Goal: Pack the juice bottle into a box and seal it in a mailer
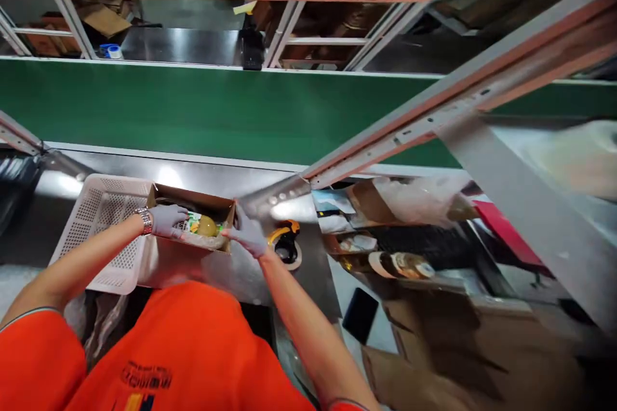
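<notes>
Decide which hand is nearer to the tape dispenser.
Right. The right hand grips the box's right edge, just left of the tape dispenser; the left hand is across the box.

The cardboard box (193,221) is small, brown and open at the top, its flaps standing up, and it sits on the steel counter just right of the white perforated basket (103,231), touching that basket's right side. Inside the box lies a yellow-green rounded item (206,226) with a green and white printed label beside it, resting on crumpled pale wrapping. The box stands slightly turned, one corner pointing away from the basket.
</notes>
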